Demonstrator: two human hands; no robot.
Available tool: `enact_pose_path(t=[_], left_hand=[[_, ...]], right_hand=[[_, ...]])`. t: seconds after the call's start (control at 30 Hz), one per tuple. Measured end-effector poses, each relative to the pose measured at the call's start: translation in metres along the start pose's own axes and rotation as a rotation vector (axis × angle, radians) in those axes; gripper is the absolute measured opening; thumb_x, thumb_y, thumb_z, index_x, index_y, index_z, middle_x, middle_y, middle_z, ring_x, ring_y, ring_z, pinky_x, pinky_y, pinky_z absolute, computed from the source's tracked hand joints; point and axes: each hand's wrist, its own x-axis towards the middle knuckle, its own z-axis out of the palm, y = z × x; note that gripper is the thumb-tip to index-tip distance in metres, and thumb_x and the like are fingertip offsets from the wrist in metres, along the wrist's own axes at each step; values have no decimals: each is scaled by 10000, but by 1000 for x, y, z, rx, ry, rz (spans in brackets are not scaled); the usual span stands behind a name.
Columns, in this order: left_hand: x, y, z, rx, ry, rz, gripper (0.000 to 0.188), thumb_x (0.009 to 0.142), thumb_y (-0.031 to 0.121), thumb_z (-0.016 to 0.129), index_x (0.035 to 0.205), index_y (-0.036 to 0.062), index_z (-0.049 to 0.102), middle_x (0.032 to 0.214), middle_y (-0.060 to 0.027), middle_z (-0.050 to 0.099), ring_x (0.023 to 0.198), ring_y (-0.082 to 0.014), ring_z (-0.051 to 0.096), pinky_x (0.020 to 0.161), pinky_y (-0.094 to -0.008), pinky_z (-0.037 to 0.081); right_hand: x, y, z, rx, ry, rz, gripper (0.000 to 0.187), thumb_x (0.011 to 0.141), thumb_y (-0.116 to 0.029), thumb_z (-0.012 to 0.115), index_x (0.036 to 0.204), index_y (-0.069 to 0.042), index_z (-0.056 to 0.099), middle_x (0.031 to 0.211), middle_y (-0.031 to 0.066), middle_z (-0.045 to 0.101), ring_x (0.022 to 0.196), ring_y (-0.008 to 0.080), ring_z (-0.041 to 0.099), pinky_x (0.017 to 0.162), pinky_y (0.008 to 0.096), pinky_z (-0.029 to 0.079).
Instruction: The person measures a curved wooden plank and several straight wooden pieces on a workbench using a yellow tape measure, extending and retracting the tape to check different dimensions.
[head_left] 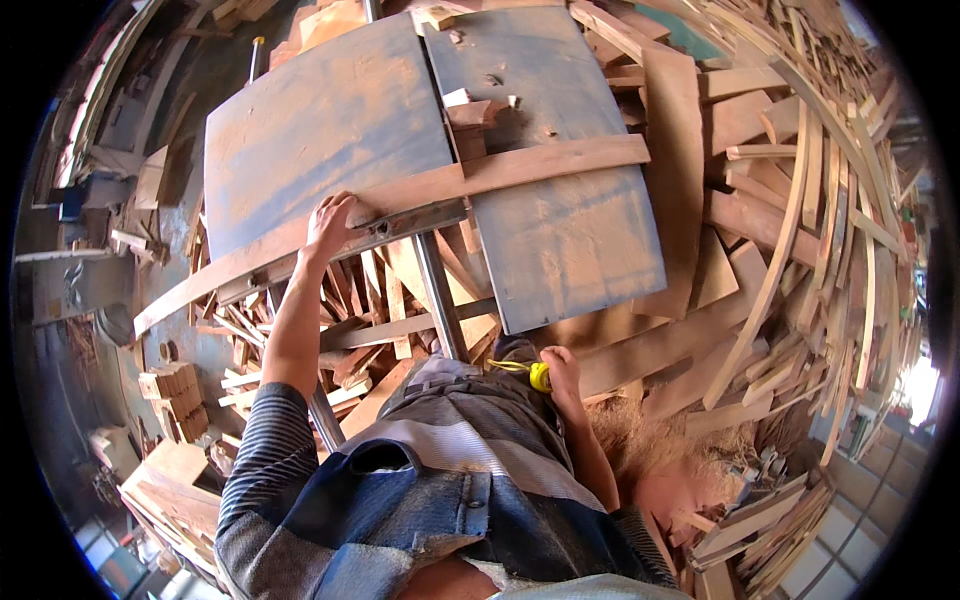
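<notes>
A long wooden board (560, 166) lies across a dust-covered metal saw table (330, 130), its left end sticking out past the table. My left hand (330, 222) grips this board near the table's front edge, its fingers curled over the wood. Down by my right thigh, my right hand (563, 375) is closed round a small yellow tape measure (540, 377). A short stretch of yellow tape or strap shows to the left of its case. Small wood blocks (474, 115) sit beside the slot in the table, just beyond the board.
A metal rail (440, 295) runs from the table toward my waist. Offcuts (375, 290) lie heaped below the table. Planks and long curved strips (775, 290) pile up on the right. Sawdust (640, 440) covers the floor at lower right, and stacked blocks (172, 395) stand at left.
</notes>
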Motion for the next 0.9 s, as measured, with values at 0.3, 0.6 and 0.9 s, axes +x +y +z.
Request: enact_pose_path(t=[0.3, 0.6, 0.9], left_hand=[[26, -9, -11, 28, -34, -23, 761, 695, 333, 909, 1333, 63, 597, 1389, -81, 594, 1292, -306, 550, 1100, -405, 450], [41, -17, -14, -13, -16, -43, 784, 695, 328, 906, 1355, 47, 591, 1390, -93, 595, 1299, -321, 541, 1130, -421, 422], [-13, 6, 8, -20, 8, -89, 747, 684, 331, 921, 1302, 44, 616, 1386, -99, 599, 1322, -300, 533, 1156, -428, 404]], right_hand=[[-3, 14, -20, -38, 7, -17, 187, 890, -146, 702, 984, 14, 721, 932, 59, 706, 862, 153, 643, 783, 300, 510], [-29, -37, -41, 43, 125, -16, 179, 890, -137, 706, 979, 18, 710, 935, 58, 689, 871, 148, 627, 764, 303, 504], [88, -178, -30, -574, 255, -484, 351, 836, -218, 744, 1132, -32, 709, 1043, 133, 716, 978, 265, 689, 854, 394, 530]])
